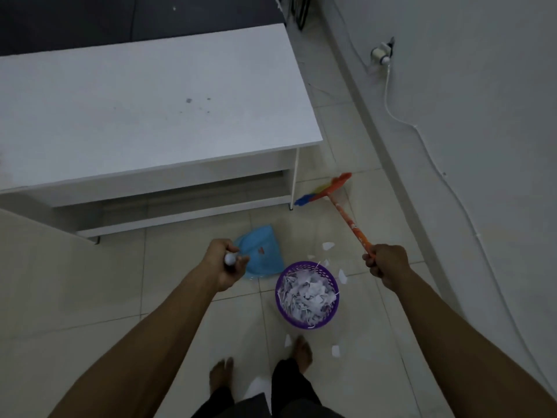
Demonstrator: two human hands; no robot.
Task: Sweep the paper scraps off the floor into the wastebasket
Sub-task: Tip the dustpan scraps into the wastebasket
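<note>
**Broom (349, 223) and dustpan (262, 251) in hand beside a full wastebasket (304, 323)**

Paper scraps (307, 292) fill the purple wastebasket, which stands on the tiled floor (168, 267) in the near middle, just ahead of two bare feet (303, 351). The left hand (224, 263) is curled tight round the white handle end of the blue dustpan, which sits just left of the basket and a little farther off. The right hand (387, 263) grips the orange broom handle; its coloured bristles (324, 190) reach the floor farther off, by the right leg of a white table (150, 110). Loose scraps (328, 245) lie on the tiles on the basket's far and right sides, and more lie near the feet.
</note>
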